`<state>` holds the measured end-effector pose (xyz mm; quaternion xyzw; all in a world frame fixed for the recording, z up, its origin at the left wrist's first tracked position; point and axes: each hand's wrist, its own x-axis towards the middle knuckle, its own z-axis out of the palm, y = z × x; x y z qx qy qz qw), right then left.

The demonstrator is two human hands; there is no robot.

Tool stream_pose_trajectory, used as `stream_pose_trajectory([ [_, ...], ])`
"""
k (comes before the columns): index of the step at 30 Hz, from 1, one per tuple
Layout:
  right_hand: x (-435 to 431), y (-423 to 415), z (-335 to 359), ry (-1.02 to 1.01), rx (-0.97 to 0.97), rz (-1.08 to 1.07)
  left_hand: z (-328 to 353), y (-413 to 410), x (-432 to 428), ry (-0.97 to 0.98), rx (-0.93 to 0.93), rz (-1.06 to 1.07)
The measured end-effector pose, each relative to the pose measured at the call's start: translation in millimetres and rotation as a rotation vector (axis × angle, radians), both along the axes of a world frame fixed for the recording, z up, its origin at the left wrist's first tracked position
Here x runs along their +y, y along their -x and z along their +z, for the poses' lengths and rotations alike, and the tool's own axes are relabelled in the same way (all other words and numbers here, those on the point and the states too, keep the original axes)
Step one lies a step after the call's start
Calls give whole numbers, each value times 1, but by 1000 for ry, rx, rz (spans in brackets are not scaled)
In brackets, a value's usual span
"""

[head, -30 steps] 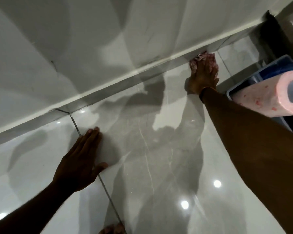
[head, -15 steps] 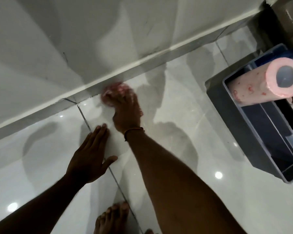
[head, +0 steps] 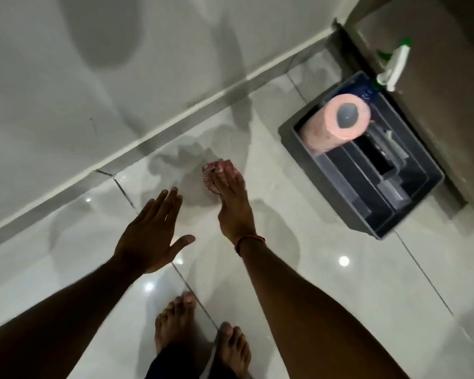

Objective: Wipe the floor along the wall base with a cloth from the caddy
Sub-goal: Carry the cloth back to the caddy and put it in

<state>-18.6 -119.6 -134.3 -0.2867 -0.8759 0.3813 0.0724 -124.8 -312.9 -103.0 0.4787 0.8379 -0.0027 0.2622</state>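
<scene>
My right hand (head: 230,203) holds a pink patterned cloth (head: 210,176) under its fingers, above the glossy tiled floor (head: 298,283) and a short way off the wall base (head: 175,119). Whether the cloth touches the floor I cannot tell. My left hand (head: 151,231) hovers to its left with the fingers spread and nothing in it. The dark caddy (head: 411,212) stands on the floor to the right, beside a wooden panel. A pink paper roll (head: 331,121) lies across its top.
A green and white spray bottle (head: 394,67) sticks up at the caddy's far end. A brown wooden panel (head: 435,86) runs along the right. My bare feet (head: 200,343) stand on the tiles at the bottom. Grout lines cross the floor.
My right hand has swept the cloth from the far right of the wall base toward me and away from the wall. My left hand has lifted off the floor. The view has pulled back and up.
</scene>
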Motion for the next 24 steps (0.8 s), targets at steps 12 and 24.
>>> stream_pose_trajectory([
  [12, 129, -144, 112, -91, -111, -406, 89, -85, 175, -184, -58, -303],
  [24, 310, -208, 45, -75, -348, -727, 4, -126, 305, -252, 32, -644],
])
